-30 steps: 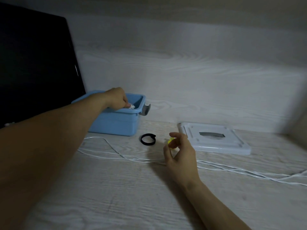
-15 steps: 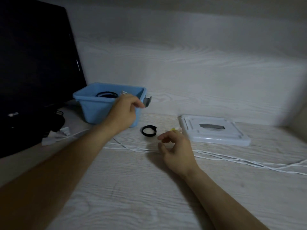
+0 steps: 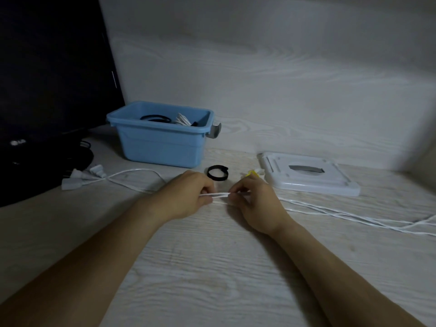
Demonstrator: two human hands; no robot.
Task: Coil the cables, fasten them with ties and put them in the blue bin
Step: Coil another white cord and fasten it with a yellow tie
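Cable (image 3: 218, 194) pinched between hands (image 3: 188, 197); apparently taut

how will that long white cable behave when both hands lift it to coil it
The thin white cable is probably floppy: it trails in loose curves over the pale wooden tabletop. Its white plug end will likely drag. It looks light, since the left hand and right hand pinch it easily.

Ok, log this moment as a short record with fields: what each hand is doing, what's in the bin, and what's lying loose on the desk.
left hand: pinches the thin white cable
right hand: pinches the same cable, strands stretched between both grips
blue plastic bin: holds a black coil and a white coiled cable
black loop tie: on the desk, beyond the hands
white flat lid: right of the tie
white plugs: at left
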